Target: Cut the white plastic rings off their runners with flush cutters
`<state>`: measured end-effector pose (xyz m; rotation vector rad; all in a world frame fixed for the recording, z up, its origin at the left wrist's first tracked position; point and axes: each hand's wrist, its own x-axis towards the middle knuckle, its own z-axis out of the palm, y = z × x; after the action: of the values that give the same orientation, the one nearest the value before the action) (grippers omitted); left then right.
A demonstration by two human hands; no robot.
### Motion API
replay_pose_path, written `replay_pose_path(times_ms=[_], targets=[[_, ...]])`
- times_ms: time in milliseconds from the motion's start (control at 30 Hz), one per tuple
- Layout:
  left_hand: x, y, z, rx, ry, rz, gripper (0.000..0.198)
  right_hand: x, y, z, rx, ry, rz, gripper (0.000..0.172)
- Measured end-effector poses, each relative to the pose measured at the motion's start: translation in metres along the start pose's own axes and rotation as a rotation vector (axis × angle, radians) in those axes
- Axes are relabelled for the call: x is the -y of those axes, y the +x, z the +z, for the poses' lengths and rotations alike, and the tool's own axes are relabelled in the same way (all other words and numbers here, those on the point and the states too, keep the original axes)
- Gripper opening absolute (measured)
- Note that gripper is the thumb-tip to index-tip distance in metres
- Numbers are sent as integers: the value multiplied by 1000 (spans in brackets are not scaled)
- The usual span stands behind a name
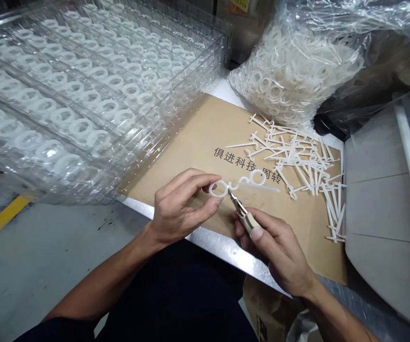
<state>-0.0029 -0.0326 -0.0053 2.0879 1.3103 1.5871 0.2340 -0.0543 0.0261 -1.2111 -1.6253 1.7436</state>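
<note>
My left hand [181, 204] pinches a white plastic moulded strip of rings [242, 182] by its leftmost ring, thumb and fingers closed on it. My right hand [278, 247] grips small beige-handled cutting nippers [242, 213]; their metal tip sits against the strip just right of the held ring. Both hands hover over a brown cardboard sheet [197, 142] printed with dark characters, lying on a metal-edged table.
A stack of clear plastic trays [83, 90] filled with white rings stands at the left. A clear bag of white ring parts [293, 66] lies at the back right. A pile of cut white sprue sticks [304, 166] covers the cardboard's right side. Grey floor with yellow line below left.
</note>
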Motion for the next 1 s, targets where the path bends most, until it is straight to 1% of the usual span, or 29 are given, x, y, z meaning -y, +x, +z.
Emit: replay_pose_path(times_ms=[500, 767, 1000], targets=[[-2, 1, -1, 25, 6, -5, 21, -1, 1, 1, -32, -30, -15, 41], [-2, 0, 0, 38, 4, 9, 24, -1, 1, 1, -26, -6, -10, 36], [-2, 1, -1, 40, 8, 12, 24, 0, 1, 1, -38, -6, -3, 38]])
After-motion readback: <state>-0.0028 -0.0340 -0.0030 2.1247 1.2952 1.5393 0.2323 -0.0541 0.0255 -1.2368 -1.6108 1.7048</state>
